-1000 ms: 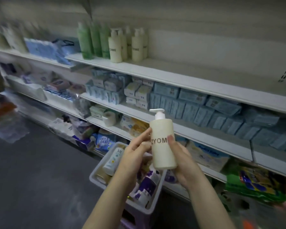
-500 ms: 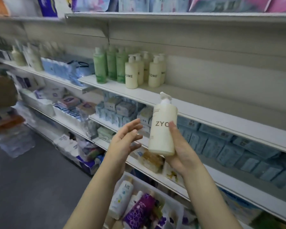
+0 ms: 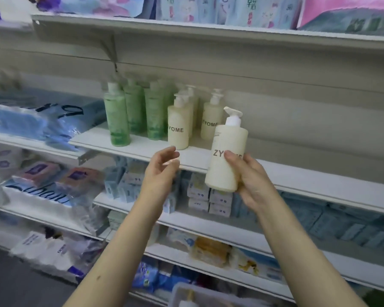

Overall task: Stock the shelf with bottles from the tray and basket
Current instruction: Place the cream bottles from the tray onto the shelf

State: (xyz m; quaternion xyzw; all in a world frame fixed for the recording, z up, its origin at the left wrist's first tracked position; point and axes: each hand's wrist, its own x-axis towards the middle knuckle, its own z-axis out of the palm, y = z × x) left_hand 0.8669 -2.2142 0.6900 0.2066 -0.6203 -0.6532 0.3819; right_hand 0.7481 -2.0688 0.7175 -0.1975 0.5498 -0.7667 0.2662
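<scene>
1. Since the earlier frame the pump bottle (image 3: 227, 151) has risen to the shelf (image 3: 308, 177)'s front edge.
2. The right hand (image 3: 251, 180) grips its lower body; the left hand (image 3: 162, 171) floats beside it, fingers loose, empty.
3. Matching bottles (image 3: 178, 129) already stand there; this one isn't placed, and the blurred basket (image 3: 182, 289) probably holds more.

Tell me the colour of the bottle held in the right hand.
Cream bottle, white pump; head view.
</scene>
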